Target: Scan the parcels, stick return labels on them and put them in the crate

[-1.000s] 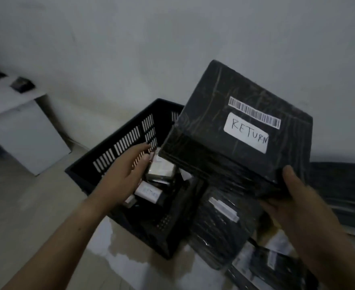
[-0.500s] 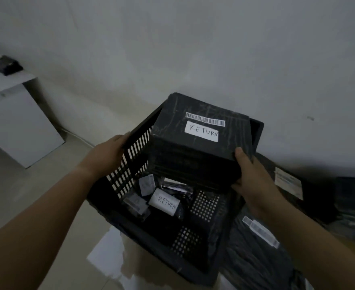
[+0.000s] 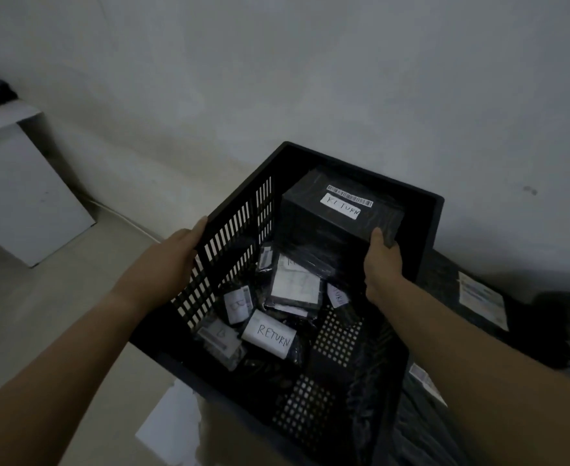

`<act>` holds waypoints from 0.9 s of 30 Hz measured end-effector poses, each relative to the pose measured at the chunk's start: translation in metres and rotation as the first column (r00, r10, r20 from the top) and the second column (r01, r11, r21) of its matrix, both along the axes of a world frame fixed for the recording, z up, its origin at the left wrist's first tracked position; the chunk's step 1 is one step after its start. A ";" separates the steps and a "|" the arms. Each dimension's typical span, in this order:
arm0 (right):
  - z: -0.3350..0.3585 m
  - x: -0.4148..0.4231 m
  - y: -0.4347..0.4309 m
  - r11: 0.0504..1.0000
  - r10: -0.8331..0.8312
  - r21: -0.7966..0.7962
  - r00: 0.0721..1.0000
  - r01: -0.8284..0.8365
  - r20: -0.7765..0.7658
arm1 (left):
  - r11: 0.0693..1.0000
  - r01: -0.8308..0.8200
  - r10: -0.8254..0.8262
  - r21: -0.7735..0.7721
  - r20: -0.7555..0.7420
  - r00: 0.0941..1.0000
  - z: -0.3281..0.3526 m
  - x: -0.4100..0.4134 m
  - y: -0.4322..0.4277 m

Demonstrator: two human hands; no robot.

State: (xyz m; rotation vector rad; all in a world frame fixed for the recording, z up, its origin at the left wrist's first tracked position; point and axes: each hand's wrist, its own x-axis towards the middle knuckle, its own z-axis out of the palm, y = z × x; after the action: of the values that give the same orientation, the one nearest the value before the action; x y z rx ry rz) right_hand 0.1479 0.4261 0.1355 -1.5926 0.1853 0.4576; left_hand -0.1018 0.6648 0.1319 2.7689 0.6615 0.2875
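Moved: half a second ago the box (image 3: 340, 223) was level with the crate's rim; now it sits lower, inside the crate (image 3: 239, 210), towards the far right corner. The left hand has stayed on the crate's left wall.
Box: black, wrapped in glossy film, top face up, with a barcode strip (image 3: 349, 195) and a handwritten return label (image 3: 341, 205) on it. Whether its base already rests on anything is hidden.
Right hand (image 3: 382, 260): grasps the box's near corner, thumb on top; the fingers underneath are out of sight.
Left hand (image 3: 176, 250): clasps the crate's left wall at the rim, thumb on the edge, steadying it.
Crate contents: several small parcels (image 3: 270, 332) lie loose on the floor of the crate, some labelled.
Outside: more dark parcels (image 3: 478, 297) are piled to the right of the crate.
Handling: the box looks stiff and holds its shape. One hand carries it, so it is probably not heavy. The film is likely slippery, so hold it at a corner or edge with fingers underneath.
Risk: if let go too early, it could tip onto the softer small parcels below.
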 end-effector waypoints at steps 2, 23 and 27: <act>-0.002 0.010 0.003 1.000 -0.006 -0.026 1.000 0.006 -0.002 | 1.000 -0.004 0.004 -0.001 -0.008 1.000 0.001 -0.001 -0.002; 0.064 -0.051 -0.117 0.888 0.459 -0.285 0.725 -0.360 0.513 | 0.988 0.148 -0.152 0.036 0.178 0.972 0.038 0.027 -0.105; 0.068 -0.052 -0.203 0.891 0.446 -0.345 0.711 -0.295 0.543 | 0.954 0.282 -0.237 -0.103 0.321 0.917 0.061 0.060 -0.204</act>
State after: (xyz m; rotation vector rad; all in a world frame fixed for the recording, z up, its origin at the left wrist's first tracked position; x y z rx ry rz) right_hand 0.0959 0.2232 0.2031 -1.9421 -0.6235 0.2034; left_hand -0.0421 0.4613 0.1933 2.5530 0.2220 0.5690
